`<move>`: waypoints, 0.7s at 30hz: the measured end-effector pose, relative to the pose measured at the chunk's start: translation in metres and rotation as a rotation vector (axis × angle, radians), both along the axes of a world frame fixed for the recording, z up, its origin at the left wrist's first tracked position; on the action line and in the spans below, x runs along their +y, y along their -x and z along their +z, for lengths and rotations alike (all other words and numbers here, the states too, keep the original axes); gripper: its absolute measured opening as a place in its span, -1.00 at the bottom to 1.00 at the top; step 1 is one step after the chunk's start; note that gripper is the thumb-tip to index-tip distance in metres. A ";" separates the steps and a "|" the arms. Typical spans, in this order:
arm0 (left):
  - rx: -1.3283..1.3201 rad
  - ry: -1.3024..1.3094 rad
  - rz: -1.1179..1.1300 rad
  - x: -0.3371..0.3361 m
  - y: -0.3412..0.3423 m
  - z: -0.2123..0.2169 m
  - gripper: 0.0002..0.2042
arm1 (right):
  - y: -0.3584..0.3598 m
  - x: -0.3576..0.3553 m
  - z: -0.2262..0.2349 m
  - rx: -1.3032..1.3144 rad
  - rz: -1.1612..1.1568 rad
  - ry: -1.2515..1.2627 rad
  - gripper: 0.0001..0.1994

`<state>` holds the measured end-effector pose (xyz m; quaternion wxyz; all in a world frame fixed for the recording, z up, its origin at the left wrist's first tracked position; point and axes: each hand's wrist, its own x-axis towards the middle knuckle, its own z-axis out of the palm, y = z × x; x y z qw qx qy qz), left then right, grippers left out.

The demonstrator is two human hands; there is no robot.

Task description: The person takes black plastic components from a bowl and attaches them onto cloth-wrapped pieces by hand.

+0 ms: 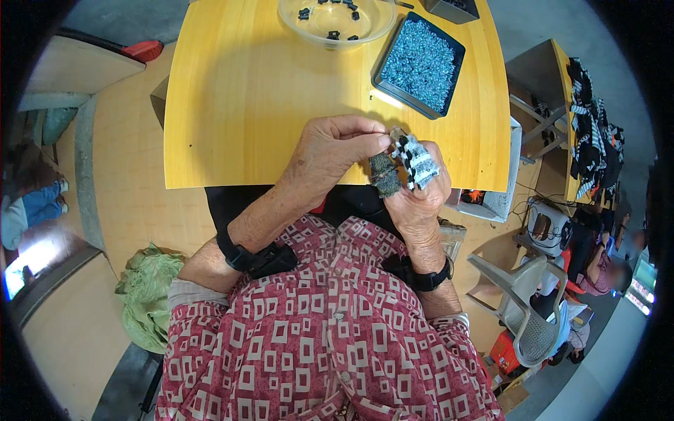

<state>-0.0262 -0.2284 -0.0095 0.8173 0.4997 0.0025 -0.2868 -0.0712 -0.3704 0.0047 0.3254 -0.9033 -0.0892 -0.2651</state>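
Over the table's near edge, my right hand (426,184) is closed round a small black-and-white striped, bumpy piece (419,163). A dark grey-green, ridged piece (384,175) sits beside it at the same hand; whether it is gripped or wrapped on a finger I cannot tell. My left hand (335,149) comes in from the left with thumb and forefinger pinched together at the striped piece's upper end. What lies between those fingertips is too small to make out. Both hands are close together, nearly touching.
On the yellow table (239,105), a black tray (379,78) holds many small bluish clear pieces. Behind it stands a clear round bowl (337,43) with several small black parts. A grey plastic chair (530,309) is at the right, a green sack (147,295) at the left. Other people sit far right.
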 end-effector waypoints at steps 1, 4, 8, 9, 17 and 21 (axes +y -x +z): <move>0.032 0.027 -0.007 0.000 0.000 0.001 -0.82 | -0.001 -0.001 0.000 -0.005 -0.011 0.004 -0.74; 0.049 0.054 0.005 0.000 0.000 0.001 -0.82 | -0.004 -0.007 0.001 -0.017 0.033 0.056 -0.72; -0.074 0.001 0.081 -0.006 0.003 0.001 -0.84 | -0.004 -0.010 0.002 -0.028 0.059 0.106 -0.72; -0.074 0.000 0.081 -0.004 0.003 0.002 -0.84 | -0.004 -0.010 0.002 -0.020 0.056 0.108 -0.72; -0.190 -0.089 -0.067 0.002 0.002 0.009 -0.80 | -0.003 -0.015 0.006 -0.037 0.080 0.038 -0.71; -0.223 -0.112 -0.078 0.002 0.002 0.005 -0.75 | 0.001 -0.015 0.005 -0.024 0.071 0.019 -0.71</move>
